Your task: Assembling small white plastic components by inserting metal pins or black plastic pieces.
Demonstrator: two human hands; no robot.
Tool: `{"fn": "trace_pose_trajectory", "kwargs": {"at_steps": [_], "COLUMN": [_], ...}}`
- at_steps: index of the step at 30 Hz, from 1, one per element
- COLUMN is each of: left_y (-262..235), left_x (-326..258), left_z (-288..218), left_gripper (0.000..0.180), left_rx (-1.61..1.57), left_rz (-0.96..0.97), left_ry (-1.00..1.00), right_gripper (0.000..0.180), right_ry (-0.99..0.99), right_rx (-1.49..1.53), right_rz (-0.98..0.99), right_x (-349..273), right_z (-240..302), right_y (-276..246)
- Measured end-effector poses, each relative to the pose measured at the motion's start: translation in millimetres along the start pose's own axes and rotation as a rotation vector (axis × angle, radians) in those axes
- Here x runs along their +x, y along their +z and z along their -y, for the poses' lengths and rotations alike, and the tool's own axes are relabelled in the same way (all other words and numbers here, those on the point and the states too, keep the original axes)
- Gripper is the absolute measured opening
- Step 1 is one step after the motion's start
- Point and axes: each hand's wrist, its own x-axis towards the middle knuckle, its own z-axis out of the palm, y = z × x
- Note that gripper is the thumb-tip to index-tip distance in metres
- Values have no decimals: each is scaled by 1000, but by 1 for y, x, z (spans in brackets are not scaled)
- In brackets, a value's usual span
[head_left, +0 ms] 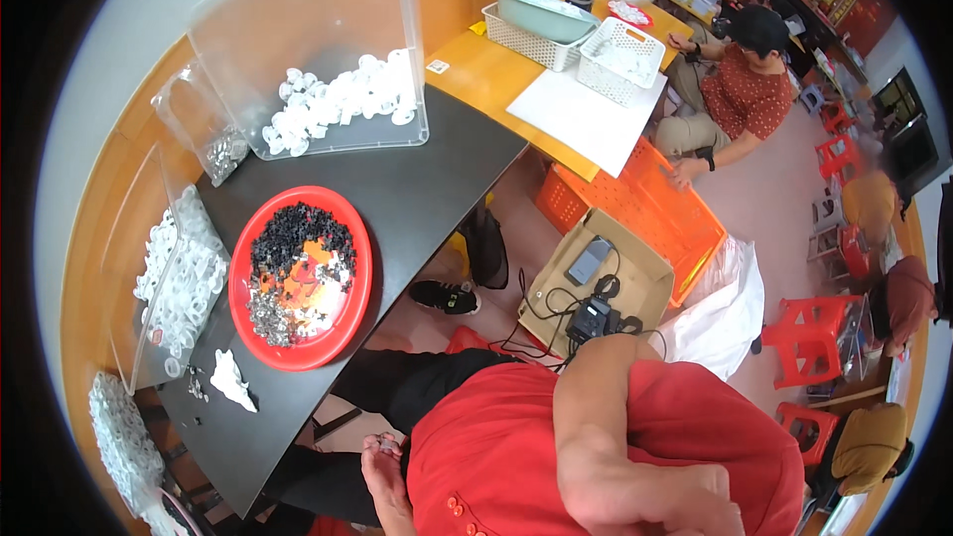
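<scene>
Low beside my lap, my left hand (385,481) is closed with its fingers bent round a small clear-grey piece (388,445). My right hand (645,496) is raised close to the view at the lower edge, fingers curled in; whatever they hold is hidden. On the black table (437,174), a round red tray (361,323) carries small black pieces (298,228), silvery metal pieces (273,318) and orange bits (310,268). Next to the tray lie a crumpled white tissue (231,382) and a few small dark pieces (197,384).
Clear bins of white plastic parts (338,104) and clear rings (184,298) line the table. A cardboard box (556,288) with cables and an orange crate (635,203) stand on the floor. A seated co-worker (745,89) touches the crate. Red stools (809,337) stand behind.
</scene>
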Motion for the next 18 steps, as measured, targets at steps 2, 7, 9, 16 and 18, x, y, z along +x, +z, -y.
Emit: {"fn": "trace_pose_trajectory", "kwargs": {"at_steps": [2,7,9,16,18], "left_y": [-5,0,-3,-16,-18], "left_x": [0,-2,2,7,6], "left_z": [2,1,2,6,7], "left_gripper": [19,15,14,14,13], "left_rx": [-26,-56,-42,-128,-130], "left_rz": [2,-4,18,-24,-16], "left_ry": [4,-26,-29,53,79], "right_gripper": [33,33,32,32,32], "right_ry": [-11,-10,-13,-7,-2], "right_rx": [-40,-88,-100,-115,-125], "right_rz": [8,32,40,51,51], "right_x": [0,2,3,1,0], "right_z": [2,2,3,6,7], "right_y": [3,5,7,8,8]}}
